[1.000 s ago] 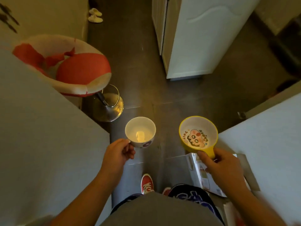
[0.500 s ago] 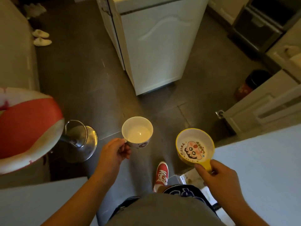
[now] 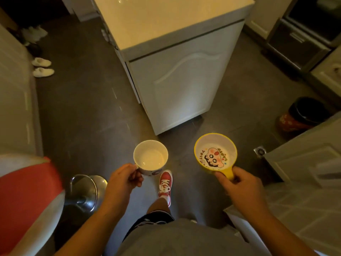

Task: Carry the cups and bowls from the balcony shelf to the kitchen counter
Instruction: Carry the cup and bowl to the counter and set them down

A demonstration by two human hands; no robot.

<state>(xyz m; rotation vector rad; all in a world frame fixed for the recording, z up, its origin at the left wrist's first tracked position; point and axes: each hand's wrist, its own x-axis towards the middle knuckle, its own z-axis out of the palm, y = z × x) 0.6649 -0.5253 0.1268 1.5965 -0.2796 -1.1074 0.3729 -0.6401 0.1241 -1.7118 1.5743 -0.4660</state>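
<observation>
My left hand (image 3: 122, 180) grips the handle of a white cup (image 3: 150, 157) with a printed outside; the cup is upright and looks empty. My right hand (image 3: 239, 185) holds the short handle of a yellow bowl (image 3: 215, 153) with a cartoon face printed inside. Both are carried level above the dark floor, in front of my body. The kitchen counter (image 3: 171, 21), a pale top on a white cabinet, stands straight ahead, a step or so away.
A red and white bar stool (image 3: 24, 200) with a chrome base (image 3: 86, 193) is at the left. White cabinets (image 3: 313, 163) line the right, with a dark bin (image 3: 306, 115) beyond. White slippers (image 3: 43, 67) lie at the far left. My red shoe (image 3: 165, 182) is on the floor.
I have walked forward and the view has lifted: the counter top has come into sight and closer, and the stool has slid down to the left. Cup and bowl stay held.
</observation>
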